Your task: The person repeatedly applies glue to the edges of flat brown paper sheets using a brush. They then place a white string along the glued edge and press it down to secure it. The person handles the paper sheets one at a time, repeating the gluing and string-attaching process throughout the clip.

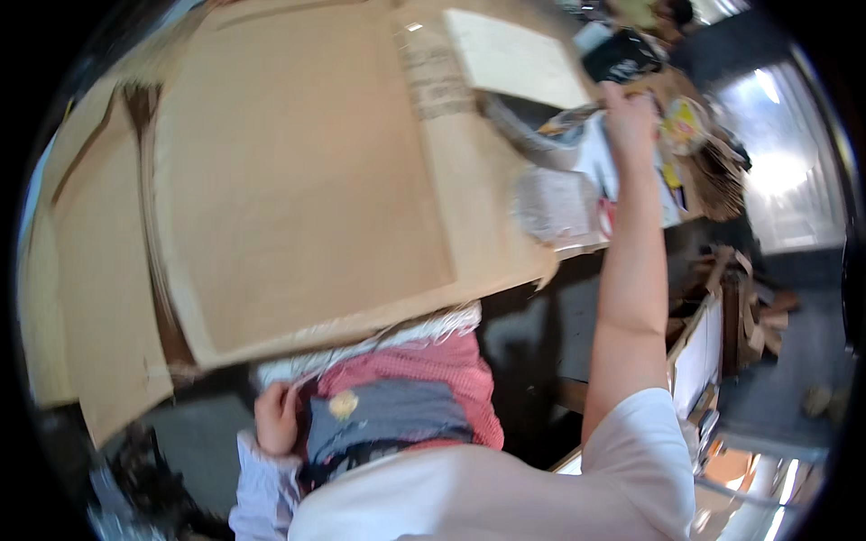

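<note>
My right arm stretches across the table, and my right hand is over its far right corner, beside a dark grey open container with mixed small things in it. Its fingers look curled in, but blur hides what they hold, if anything. Low at my left side, my left hand is closed, thumb against fingers, by the edge of a pink knitted cloth on my lap; what it pinches is too small to make out. A large brown paper sheet lies flat on the table before me.
More brown paper hangs over the left table edge. A cream board lies behind the container. A clear plastic bag and red-handled scissors are near the right edge. Cardboard pieces are stacked at right.
</note>
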Available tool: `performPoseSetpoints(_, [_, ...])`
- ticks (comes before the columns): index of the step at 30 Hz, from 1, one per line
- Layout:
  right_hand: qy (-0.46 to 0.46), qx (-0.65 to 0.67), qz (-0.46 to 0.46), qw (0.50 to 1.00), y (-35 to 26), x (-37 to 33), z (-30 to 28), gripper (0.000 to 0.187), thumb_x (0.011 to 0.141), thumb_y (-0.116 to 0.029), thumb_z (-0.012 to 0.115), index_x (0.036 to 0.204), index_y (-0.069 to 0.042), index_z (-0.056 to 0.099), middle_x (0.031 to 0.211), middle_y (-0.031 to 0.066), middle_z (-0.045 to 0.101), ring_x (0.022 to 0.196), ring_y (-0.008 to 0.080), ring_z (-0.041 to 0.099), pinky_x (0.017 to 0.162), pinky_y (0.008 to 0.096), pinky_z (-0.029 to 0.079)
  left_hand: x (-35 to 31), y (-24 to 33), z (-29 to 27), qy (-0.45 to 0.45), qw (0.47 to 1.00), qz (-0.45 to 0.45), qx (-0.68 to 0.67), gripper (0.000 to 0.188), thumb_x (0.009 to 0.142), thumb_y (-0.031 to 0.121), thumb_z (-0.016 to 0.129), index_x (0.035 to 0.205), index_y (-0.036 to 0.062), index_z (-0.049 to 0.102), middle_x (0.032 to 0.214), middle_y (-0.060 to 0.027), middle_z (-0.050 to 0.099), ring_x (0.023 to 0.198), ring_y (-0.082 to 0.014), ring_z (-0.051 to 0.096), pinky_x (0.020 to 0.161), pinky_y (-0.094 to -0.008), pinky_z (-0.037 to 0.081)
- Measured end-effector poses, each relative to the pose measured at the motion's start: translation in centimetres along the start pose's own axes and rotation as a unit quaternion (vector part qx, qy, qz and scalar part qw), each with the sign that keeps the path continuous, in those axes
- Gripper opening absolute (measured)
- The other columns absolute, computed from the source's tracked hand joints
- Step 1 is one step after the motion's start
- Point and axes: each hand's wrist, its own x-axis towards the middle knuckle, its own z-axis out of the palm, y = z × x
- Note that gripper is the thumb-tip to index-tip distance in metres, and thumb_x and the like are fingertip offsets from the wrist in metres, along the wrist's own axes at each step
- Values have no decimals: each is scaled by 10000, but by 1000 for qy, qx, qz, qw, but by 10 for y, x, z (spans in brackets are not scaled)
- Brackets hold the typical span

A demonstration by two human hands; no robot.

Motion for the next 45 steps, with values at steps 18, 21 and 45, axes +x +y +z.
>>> performPoseSetpoints(18, [-406,380,-243,795,-204,-278,38,150,750,-51,714,885,-13,662,743,107,630,629,206,598,571,289,471,50,46,-39,74,898,195,386,85,638,4,562,720,-13,549,1241,-180,547,795,-266,568,652,-353,489])
performPoseSetpoints(21, [-394,387,-204,808,-199,-282,41,121,752,-53,708,858,-12,666,733,95,636,622,192,605,561,271,476,51,45,-39,63,901,197,382,105,636,14,566,736,-15,563,1249,-196,539,809,-266,573,653,-350,494])
performPoseSetpoints(45, [-233,-34,-198,951,-115,-235,28,222,760,-202,600,679,5,595,616,193,591,596,362,602,557,433,466,51,53,-35,53,892,170,416,51,676,-25,566,722,-29,546,1256,-210,527,790,-304,588,686,-380,512])
